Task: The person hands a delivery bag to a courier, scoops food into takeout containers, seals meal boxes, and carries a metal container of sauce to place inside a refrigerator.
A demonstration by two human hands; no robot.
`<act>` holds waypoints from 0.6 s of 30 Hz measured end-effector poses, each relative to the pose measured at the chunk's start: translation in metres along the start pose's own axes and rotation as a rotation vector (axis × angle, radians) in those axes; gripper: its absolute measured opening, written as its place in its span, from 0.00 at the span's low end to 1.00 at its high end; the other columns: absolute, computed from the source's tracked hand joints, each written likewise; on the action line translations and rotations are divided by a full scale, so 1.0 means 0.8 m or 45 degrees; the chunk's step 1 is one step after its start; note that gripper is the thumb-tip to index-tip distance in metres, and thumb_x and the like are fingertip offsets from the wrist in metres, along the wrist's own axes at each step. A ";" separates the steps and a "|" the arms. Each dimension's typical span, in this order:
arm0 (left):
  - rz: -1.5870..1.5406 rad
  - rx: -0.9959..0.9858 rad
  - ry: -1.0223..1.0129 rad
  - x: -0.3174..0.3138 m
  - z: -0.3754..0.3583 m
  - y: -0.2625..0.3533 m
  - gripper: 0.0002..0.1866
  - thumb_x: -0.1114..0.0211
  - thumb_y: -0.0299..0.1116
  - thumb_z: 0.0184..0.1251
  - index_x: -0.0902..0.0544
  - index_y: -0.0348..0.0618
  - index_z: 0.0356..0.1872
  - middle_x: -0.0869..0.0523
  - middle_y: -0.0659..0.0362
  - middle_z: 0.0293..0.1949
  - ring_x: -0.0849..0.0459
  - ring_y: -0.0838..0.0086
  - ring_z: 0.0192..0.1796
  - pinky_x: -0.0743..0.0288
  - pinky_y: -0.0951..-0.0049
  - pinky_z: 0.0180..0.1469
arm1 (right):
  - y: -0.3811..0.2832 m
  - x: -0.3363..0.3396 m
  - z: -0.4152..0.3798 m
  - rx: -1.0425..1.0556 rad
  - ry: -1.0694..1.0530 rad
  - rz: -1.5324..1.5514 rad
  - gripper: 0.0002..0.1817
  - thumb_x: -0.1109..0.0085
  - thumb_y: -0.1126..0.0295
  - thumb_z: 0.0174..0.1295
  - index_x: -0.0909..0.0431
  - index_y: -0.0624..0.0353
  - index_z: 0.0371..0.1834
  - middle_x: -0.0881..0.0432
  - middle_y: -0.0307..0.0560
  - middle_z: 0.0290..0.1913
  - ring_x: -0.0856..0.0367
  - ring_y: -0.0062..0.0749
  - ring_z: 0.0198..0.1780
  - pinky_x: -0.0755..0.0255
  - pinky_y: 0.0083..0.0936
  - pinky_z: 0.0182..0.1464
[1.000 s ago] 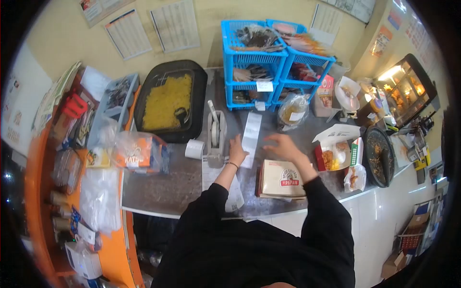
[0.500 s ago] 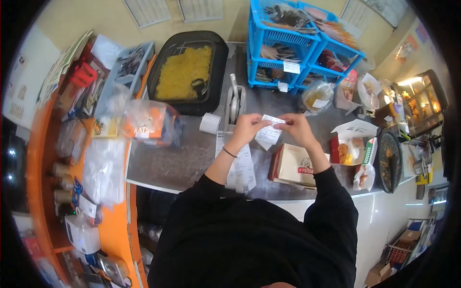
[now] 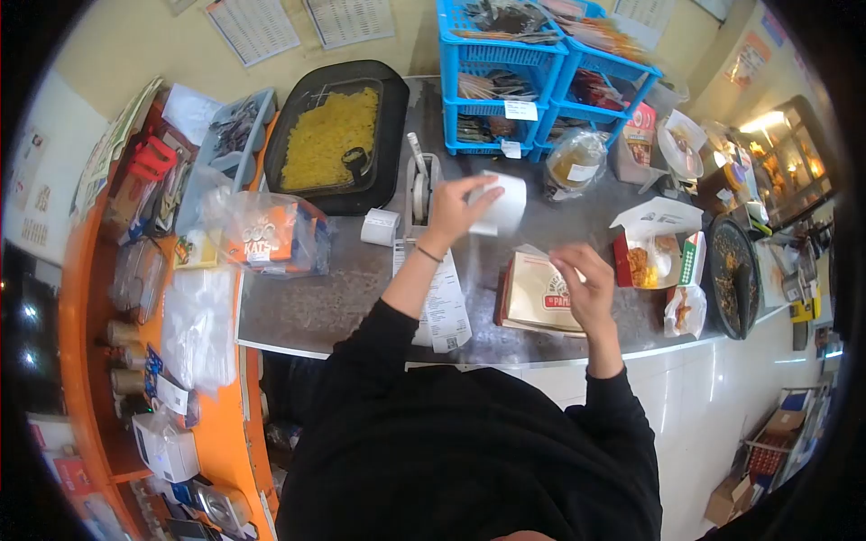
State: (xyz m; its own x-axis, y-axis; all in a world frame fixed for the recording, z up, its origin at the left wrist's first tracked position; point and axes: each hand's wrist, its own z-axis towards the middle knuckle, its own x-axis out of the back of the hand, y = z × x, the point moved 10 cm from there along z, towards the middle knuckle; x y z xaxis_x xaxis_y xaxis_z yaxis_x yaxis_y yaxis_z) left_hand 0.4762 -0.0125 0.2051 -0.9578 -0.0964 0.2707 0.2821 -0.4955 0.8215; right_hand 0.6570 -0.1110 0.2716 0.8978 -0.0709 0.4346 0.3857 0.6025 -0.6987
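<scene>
A white receipt [image 3: 502, 206] is pinched in my left hand [image 3: 458, 215], raised above the grey counter and tilted, its blank side toward me. My right hand [image 3: 588, 281] hovers over a beige food package [image 3: 538, 296] with a red printed logo; its fingers are loosely bent and apart, with nothing visible in them. Below my left wrist, a long printed receipt [image 3: 446, 311] lies on the counter. A white paper roll [image 3: 380, 227] stands left of that hand, beside a narrow grey holder [image 3: 420, 194] with a white-handled tool in it.
A black pan [image 3: 383, 162] of yellow food sits at the back left. Blue stacked baskets [image 3: 505, 63] hold skewers at the back. On the right are an open food box [image 3: 645, 248] and a dark round pan [image 3: 732, 279]. Wrapped orange boxes [image 3: 271, 236] stand left.
My right hand has let go of the receipt and moved down and right over the package. My left hand has lifted the receipt slightly up and left, turning it.
</scene>
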 end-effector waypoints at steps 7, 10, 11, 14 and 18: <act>0.526 0.150 -0.140 -0.058 -0.038 -0.127 0.26 0.38 0.34 0.52 0.33 0.41 0.54 0.37 0.45 0.57 0.36 0.55 0.58 0.41 0.65 0.58 | 0.107 0.036 -0.106 -0.899 -0.316 0.334 0.11 0.43 0.79 0.50 0.23 0.60 0.38 0.30 0.33 0.18 0.34 0.12 0.21 0.40 0.12 0.24; 0.410 -0.138 -0.249 -0.092 -0.070 -0.013 0.27 0.38 0.38 0.51 0.33 0.42 0.54 0.40 0.47 0.59 0.42 0.55 0.62 0.46 0.59 0.60 | 0.131 0.039 -0.138 -1.014 -0.337 0.394 0.15 0.43 0.80 0.49 0.31 0.59 0.41 0.30 0.33 0.17 0.33 0.13 0.20 0.40 0.11 0.21; 0.421 -0.262 -0.390 -0.109 -0.090 0.028 0.28 0.38 0.41 0.51 0.33 0.43 0.54 0.40 0.48 0.60 0.43 0.56 0.62 0.46 0.56 0.60 | 0.134 0.040 -0.143 -1.039 -0.338 0.394 0.15 0.43 0.80 0.49 0.32 0.60 0.41 0.30 0.33 0.17 0.33 0.13 0.20 0.39 0.11 0.21; 0.678 -0.377 -0.754 -0.151 -0.156 0.087 0.34 0.37 0.48 0.47 0.35 0.45 0.56 0.41 0.51 0.61 0.45 0.58 0.64 0.50 0.48 0.59 | 0.146 0.029 -0.152 -1.094 -0.343 0.440 0.15 0.43 0.80 0.49 0.38 0.59 0.37 0.31 0.36 0.16 0.32 0.15 0.18 0.38 0.13 0.18; 0.743 -0.313 -0.751 -0.164 -0.179 0.077 0.34 0.38 0.46 0.47 0.35 0.47 0.57 0.41 0.53 0.61 0.47 0.60 0.64 0.50 0.48 0.60 | 0.148 0.023 -0.153 -1.163 -0.401 0.248 0.15 0.42 0.79 0.47 0.38 0.59 0.35 0.28 0.40 0.16 0.28 0.22 0.19 0.36 0.17 0.20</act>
State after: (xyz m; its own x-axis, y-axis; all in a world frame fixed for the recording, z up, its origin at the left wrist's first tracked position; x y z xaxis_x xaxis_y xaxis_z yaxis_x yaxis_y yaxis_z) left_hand 0.6109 -0.1539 0.1482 -0.4591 0.0367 0.8876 0.6347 -0.6855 0.3567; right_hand 0.7454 -0.1386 0.1273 0.9167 0.2595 0.3038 0.3716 -0.2741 -0.8870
